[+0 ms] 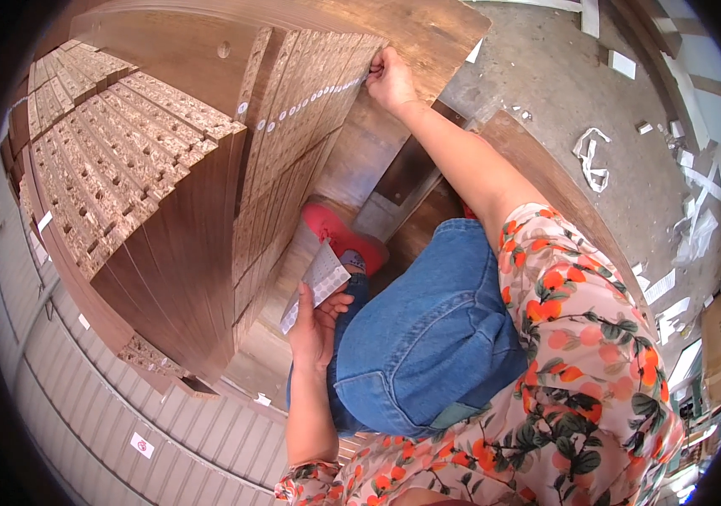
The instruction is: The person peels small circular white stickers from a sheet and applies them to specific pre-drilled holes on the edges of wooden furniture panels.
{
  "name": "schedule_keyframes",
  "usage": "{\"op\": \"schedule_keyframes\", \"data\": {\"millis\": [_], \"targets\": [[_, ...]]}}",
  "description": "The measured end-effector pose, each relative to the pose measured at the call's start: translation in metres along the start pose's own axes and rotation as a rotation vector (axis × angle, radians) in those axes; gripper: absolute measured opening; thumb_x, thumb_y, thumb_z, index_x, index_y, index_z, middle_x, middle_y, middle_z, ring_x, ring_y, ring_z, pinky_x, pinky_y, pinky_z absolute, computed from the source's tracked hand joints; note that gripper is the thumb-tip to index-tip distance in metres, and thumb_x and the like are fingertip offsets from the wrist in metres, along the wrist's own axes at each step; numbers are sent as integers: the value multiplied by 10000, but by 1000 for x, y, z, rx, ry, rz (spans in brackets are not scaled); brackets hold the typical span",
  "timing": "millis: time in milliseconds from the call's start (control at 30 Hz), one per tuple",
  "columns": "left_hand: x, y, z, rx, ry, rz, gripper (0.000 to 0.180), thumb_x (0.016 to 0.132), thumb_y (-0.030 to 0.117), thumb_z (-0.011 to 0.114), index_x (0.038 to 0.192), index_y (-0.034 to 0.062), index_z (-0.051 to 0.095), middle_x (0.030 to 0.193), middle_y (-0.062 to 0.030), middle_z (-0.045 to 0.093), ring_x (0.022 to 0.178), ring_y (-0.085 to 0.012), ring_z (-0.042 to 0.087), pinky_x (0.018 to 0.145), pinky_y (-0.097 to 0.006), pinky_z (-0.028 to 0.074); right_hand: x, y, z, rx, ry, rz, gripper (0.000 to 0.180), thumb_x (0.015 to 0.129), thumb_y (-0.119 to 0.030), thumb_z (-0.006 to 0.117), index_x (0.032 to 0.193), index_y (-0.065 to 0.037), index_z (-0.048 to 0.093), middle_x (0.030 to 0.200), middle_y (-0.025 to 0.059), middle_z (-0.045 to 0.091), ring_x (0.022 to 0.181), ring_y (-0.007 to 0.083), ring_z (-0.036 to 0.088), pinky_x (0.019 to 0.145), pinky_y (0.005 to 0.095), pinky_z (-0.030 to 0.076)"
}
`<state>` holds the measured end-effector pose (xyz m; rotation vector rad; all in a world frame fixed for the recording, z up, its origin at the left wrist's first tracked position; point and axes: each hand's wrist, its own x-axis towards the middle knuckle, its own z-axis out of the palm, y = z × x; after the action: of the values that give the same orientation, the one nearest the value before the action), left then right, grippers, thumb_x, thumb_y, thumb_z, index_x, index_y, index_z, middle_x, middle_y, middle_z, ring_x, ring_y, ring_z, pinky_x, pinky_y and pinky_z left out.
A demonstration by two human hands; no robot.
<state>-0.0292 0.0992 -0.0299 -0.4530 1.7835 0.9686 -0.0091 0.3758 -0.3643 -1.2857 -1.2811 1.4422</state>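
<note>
At lower centre, the left hand [315, 333] grips a sheet of round stickers [324, 274]; at upper centre, the right hand [391, 82], fingers bent closed, meets the standing brown panels [297, 156], any sticker there hidden; aligned, firm pressing seems best; scrap-littered concrete floor [529, 72] spans upper right; ribbed wall [116, 379], lower left.

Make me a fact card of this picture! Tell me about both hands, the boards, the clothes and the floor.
Left hand: holding a sheet with round dots
Right hand: fingers bent, at the boards' edges
Boards: brown, side by side, with a row of white dots
Clothes: flowered shirt, jeans, red shoe
Floor: grey, with paper scraps
</note>
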Motion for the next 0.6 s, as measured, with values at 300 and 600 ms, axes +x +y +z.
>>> {"op": "schedule_keyframes", "data": {"millis": [300, 600], "targets": [[-3, 0, -7, 5, -6, 5, 488, 961, 407, 397, 1111, -43, 506, 992, -188, 631, 806, -221, 618, 712, -292, 458, -17, -46, -20, -409, 99, -215, 226, 714, -49, 621, 911, -43, 510, 849, 179, 590, 792, 355, 592, 710, 436, 487], [-4, 1, 4, 4, -54, -9, 462, 966, 382, 399, 1116, -43, 500, 986, -190, 631, 808, -228, 619, 713, -302, 456, -4, -35, -32, -413, -498, 137, 266, 777, -153, 499, 978, 1, 580, 916, 245, 630, 899, 374, 607, 795, 443, 478]]}}
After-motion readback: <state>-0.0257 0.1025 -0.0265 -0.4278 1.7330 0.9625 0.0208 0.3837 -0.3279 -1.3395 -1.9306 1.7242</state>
